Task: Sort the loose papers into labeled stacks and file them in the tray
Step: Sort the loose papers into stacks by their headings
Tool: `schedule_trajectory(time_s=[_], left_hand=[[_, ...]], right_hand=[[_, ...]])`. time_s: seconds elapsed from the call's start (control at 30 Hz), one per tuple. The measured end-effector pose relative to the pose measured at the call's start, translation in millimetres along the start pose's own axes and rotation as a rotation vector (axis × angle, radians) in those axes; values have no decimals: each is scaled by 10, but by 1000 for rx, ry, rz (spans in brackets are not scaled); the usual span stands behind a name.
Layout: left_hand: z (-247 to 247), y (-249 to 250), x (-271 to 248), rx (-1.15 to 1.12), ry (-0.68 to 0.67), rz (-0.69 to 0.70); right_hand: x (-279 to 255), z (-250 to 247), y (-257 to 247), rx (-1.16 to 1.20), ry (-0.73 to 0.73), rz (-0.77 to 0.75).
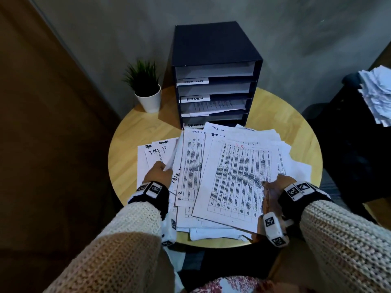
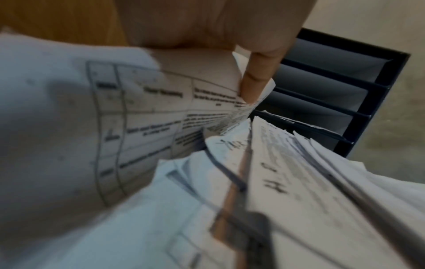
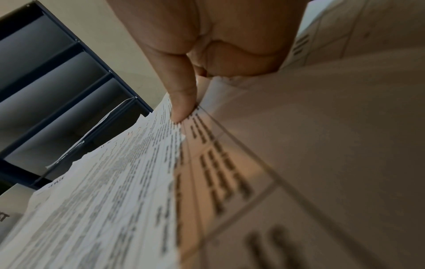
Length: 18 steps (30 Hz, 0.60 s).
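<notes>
A messy spread of printed papers (image 1: pixel 232 182) covers the round wooden table (image 1: pixel 131 132); handwritten headings read "TASK LIST", "ADMIN" and "H.R.". My left hand (image 1: pixel 158 172) pinches one sheet (image 2: pixel 138 112) and lifts it on edge above the left pile. My right hand (image 1: pixel 275 185) grips the right edge of the top "H.R." sheet (image 3: pixel 138 182), thumb (image 3: pixel 181 102) on top. The dark multi-shelf file tray (image 1: pixel 215 49) stands behind the papers, with shelf labels such as "ADMIN" (image 1: pixel 194 99). One lower shelf holds a few sheets (image 1: pixel 211 107).
A small potted plant in a white pot (image 1: pixel 146 87) stands left of the tray. A stack of crumpled papers (image 1: pixel 376 94) lies on dark furniture at the right. A grey wall is close behind the table, and a brown panel (image 1: pixel 42 123) is on the left.
</notes>
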State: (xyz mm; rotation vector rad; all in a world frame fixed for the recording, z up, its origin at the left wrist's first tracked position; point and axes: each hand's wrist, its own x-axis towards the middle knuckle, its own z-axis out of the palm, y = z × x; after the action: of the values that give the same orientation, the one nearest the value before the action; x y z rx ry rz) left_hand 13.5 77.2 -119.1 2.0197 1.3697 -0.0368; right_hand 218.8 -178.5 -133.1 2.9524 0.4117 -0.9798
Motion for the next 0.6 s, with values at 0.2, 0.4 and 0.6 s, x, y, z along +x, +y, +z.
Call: schedule_trajectory(time_s=[0.2,0.4,0.6], left_hand=[[122,150,-66,-30,-167,29],[92,-81,43,-295,127,-102],[6,-209,160,-8,-47,-163]], right_hand=[[-14,-10,3,101,-15,37],[-71,-45,18,185,-30,54],[-53,-37,30,253,-36,44]])
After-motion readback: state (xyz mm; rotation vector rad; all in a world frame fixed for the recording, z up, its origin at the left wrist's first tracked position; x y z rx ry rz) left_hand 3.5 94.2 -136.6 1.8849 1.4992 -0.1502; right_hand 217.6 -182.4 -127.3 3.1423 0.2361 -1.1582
